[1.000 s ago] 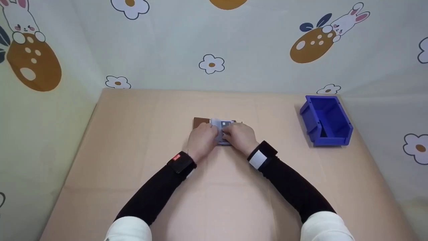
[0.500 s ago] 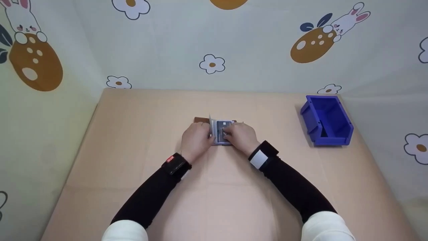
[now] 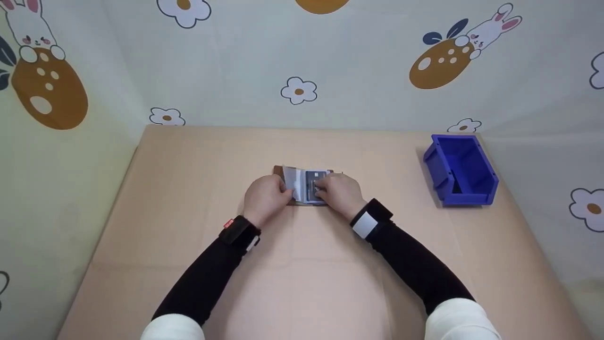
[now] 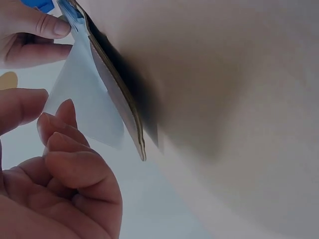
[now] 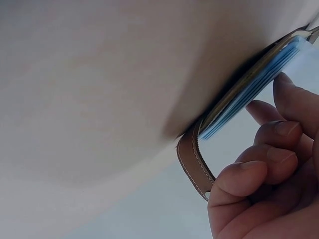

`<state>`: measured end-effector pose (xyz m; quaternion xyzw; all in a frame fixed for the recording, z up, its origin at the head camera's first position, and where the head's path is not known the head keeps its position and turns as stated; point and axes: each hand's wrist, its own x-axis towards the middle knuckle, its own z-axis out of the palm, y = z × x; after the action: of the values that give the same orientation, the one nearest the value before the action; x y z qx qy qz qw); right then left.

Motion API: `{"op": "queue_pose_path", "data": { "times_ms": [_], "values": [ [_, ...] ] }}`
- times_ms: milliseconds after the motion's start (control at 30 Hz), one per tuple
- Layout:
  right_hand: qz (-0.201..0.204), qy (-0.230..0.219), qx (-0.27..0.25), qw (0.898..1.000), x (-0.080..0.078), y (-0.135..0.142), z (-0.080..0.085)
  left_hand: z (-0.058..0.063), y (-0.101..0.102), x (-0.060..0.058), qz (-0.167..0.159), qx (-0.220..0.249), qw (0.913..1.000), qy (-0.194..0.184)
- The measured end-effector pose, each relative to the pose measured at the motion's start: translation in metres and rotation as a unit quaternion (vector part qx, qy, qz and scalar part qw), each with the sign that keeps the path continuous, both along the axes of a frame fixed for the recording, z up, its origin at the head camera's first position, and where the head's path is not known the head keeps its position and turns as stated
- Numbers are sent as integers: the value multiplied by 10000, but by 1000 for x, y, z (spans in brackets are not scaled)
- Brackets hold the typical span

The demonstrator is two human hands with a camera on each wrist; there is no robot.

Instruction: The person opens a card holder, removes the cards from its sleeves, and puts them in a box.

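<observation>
A brown card holder (image 3: 278,171) lies unfolded on the table, its clear plastic sleeves fanned out. A dark card (image 3: 311,186) shows in the sleeve on the right. My left hand (image 3: 265,199) pinches the edge of one clear sleeve (image 4: 92,99) between thumb and forefinger, tilting it up to the left. Its other fingers are curled below. My right hand (image 3: 343,192) holds the right side of the card holder, the thumb (image 5: 294,97) right at the stacked sleeves. In the right wrist view, a stitched brown strap (image 5: 192,162) loops past my curled fingers. Both hands hide parts of the holder.
A blue plastic bin (image 3: 460,170) stands at the back right of the table (image 3: 203,160), with something dark inside it. Behind the table hangs a pale curtain (image 3: 236,61) printed with flowers and rabbits.
My left hand has moved left, turning a clear sleeve over from right to left, which uncovers the dark card. My right hand has stayed in place.
</observation>
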<state>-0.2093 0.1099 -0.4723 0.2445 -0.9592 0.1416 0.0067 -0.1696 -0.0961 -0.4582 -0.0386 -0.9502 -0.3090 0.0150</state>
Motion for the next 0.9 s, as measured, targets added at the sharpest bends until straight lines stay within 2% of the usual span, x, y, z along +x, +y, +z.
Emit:
{"op": "queue_pose_path", "data": {
  "times_ms": [200, 467, 700, 900],
  "values": [
    [-18, -102, 54, 9999, 0, 0, 0, -1, -4, -2, 53, -33, 9999, -158],
    [-35, -17, 40, 10000, 0, 0, 0, -6, -8, -4, 33, -127, 9998, -122],
    [-20, -39, 21, 10000, 0, 0, 0, -11, -8, -6, 66, -461, 9989, -65],
    [20, -46, 61, 10000, 0, -1, 0, -13, -6, -8, 140, -790, 9965, -239]
  ]
}}
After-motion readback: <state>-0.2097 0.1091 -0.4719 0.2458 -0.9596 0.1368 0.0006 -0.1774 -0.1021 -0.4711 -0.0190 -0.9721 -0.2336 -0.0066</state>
